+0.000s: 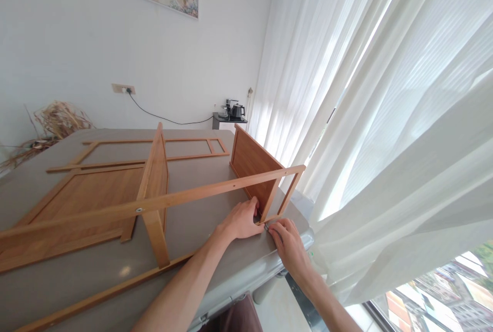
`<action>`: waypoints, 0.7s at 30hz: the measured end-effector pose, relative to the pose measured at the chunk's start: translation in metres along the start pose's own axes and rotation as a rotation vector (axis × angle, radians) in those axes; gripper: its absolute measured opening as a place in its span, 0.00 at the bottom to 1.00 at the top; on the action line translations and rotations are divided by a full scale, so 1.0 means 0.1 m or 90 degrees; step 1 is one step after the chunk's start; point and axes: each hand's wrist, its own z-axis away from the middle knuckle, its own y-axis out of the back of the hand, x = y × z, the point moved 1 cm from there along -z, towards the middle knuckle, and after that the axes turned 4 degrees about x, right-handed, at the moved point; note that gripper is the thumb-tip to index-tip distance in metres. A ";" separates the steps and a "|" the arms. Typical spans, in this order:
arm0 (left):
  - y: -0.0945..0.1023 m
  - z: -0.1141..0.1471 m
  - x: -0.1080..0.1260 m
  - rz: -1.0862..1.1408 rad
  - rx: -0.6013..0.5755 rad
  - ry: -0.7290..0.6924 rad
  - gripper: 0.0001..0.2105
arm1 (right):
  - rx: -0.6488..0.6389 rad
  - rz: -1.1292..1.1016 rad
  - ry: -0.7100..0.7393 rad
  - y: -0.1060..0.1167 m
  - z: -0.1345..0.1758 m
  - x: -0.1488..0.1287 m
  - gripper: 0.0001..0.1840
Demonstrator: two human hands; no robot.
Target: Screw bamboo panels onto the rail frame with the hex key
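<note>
A wooden shelf frame lies on its side on the grey table, with one long rail (pixel 208 190) raised and another rail (pixel 96 298) along the tabletop. My left hand (pixel 241 220) grips the lower corner of the right-hand shelf board (pixel 256 155), fingers on its inner face and thumb near the bottom rail. Just to the right, my right hand (pixel 287 239) is closed in a pinch at the outer side of that joint. A small, dark metal piece (pixel 266 227) shows at its fingertips; its kind is too small to tell. A second shelf board (pixel 156 168) stands upright between the rails.
A wooden panel (pixel 88 196) and a slatted open frame (pixel 188 140) lie flat on the table (pixel 192 173). Dried plants (pixel 61 116) are at the far left. A black kettle (pixel 238 111) stands on a small cabinet at the back. White curtains (pixel 346 116) hang close on the right.
</note>
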 end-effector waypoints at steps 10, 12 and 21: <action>0.00 0.00 0.00 -0.011 0.003 -0.002 0.17 | -0.015 0.130 0.098 -0.01 0.03 -0.02 0.14; -0.01 0.00 0.00 -0.011 0.007 -0.008 0.17 | -0.020 0.143 0.109 0.00 0.03 -0.02 0.14; -0.02 0.00 -0.02 -0.004 0.017 -0.024 0.18 | -0.021 0.214 0.151 0.01 0.01 -0.05 0.16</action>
